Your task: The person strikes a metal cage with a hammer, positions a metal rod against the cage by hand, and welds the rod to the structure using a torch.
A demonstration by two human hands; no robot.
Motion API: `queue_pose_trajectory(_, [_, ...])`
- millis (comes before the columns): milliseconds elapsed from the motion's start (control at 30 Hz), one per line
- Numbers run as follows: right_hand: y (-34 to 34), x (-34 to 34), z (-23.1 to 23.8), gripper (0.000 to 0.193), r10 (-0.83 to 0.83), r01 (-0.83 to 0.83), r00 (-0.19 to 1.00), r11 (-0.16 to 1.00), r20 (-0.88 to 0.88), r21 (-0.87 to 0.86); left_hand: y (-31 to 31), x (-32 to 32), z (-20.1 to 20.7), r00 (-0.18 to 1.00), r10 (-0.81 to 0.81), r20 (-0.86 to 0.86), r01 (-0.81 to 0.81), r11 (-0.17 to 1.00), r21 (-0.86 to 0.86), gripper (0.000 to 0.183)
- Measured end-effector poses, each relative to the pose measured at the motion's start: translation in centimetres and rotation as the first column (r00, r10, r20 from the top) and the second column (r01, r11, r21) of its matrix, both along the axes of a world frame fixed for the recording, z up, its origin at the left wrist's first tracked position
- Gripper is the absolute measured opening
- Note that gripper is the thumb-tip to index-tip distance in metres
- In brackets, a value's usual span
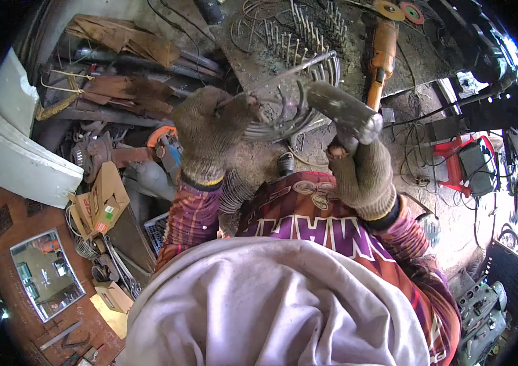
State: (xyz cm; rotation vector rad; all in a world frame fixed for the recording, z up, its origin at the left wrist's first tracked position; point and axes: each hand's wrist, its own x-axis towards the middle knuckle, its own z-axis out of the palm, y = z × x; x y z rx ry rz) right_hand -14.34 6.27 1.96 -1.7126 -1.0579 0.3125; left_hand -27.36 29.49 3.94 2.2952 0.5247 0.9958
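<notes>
Left hand (pixel 210 128) grips bent rod (pixel 298 69) near table (pixel 430 61); right hand (pixel 362 177) holds hammer (pixel 341 107) close by. Possible risk: rod twists in loose glove, glancing blow hits left hand.

A cluttered metalworking workshop: a grimy bench (pixel 239 60) bristling with metal rods (pixel 298 41) at 12 o'clock, an orange grinder (pixel 384 52) between 1 and 2, tangled cables (pixel 416 135) toward 3, stacked pipes (pixel 103 114) near 10.

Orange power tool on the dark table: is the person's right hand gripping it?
No: the right hand holds the hammer, while the orange power tool lies apart from that hand.
</notes>
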Motion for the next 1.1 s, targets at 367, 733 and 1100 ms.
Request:
queue_pose_trajectory(367, [-1.3, -0.5, 3.2, 0.041, -0.088, 0.172, 0.968, 0.915, -0.236, 0.365, -1.4, -0.2, 3.5, 0.997, 0.023, 0.075, -0.028, 0.997, 0.073, 0.041])
queue_pose_trajectory(733, [-1.8, -0.5, 3.4, 0.035, -0.052, 0.045, 0.998, 0.984, 0.036, 0.172, -0.8, -0.2, 4.4, 0.99, 0.126, 0.071, -0.139, 0.963, 0.23, 0.047])
queue_pose_trajectory(1100, [0.3, -1.0, 3.7, 0.04, -0.128, 0.126, 0.974, 0.992, 0.188, 0.019, -2.7, -0.2, 4.6, 0.994, 0.048, 0.095, -0.067, 0.976, 0.207, 0.043])
